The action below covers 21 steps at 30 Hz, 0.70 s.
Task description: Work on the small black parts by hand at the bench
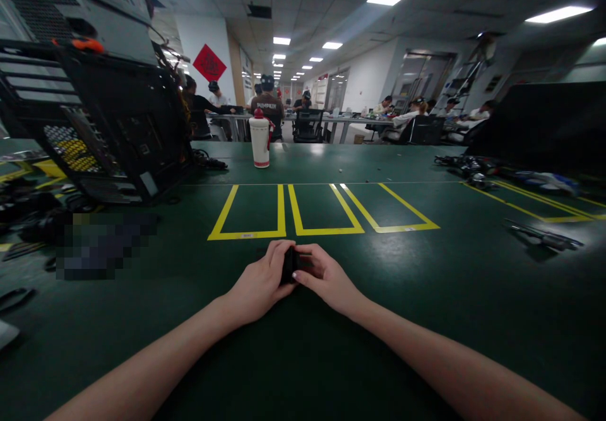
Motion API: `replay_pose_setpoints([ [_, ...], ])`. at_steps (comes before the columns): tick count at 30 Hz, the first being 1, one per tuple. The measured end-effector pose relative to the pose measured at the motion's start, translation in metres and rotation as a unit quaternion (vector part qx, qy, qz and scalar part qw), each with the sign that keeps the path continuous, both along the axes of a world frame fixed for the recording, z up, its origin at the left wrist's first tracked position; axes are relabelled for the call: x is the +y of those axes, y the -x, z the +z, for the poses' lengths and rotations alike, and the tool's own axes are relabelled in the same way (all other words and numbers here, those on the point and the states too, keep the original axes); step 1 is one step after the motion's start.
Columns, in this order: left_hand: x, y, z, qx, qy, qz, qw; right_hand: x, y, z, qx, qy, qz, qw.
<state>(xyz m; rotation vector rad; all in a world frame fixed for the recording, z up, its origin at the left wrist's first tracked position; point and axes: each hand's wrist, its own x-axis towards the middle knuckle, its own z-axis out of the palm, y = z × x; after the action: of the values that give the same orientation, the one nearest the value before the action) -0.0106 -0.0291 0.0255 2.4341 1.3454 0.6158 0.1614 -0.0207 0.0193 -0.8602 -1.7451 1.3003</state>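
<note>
A small black object is between my two hands, low over the green tabletop; its kind does not show. My left hand is closed around its left side, with the thumb below and the fingers over the top. From the right, my right hand pinches toward the same object, its fingertips at the upper edge and its thumb at the lower right. Most of the object is hidden by my fingers. Just beyond the hands, yellow tape outlines mark the green table.
A black computer case stands at the left, near cables and dark parts. A white bottle with a red lid is upright farther back. Rightward lie a slim metallic tool and a dark monitor. Several people sit at far tables.
</note>
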Motion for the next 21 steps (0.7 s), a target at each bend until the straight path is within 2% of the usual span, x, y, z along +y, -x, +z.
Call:
replay_pose_setpoints([
  [6, 0.0006, -0.0009, -0.001, -0.002, 0.0, 0.0, 1.0, 0.0009, 0.002, -0.0049, 0.032, -0.019, -0.004, 0.999],
  [14, 0.0012, -0.0004, -0.002, -0.004, 0.001, -0.002, 1.0, 0.0002, 0.0, -0.0001, -0.011, -0.018, -0.02, 1.0],
  [21, -0.0003, -0.0005, 0.0, -0.002, 0.012, 0.0, 1.0, -0.0028, 0.0009, 0.0005, 0.018, -0.017, 0.001, 1.0],
])
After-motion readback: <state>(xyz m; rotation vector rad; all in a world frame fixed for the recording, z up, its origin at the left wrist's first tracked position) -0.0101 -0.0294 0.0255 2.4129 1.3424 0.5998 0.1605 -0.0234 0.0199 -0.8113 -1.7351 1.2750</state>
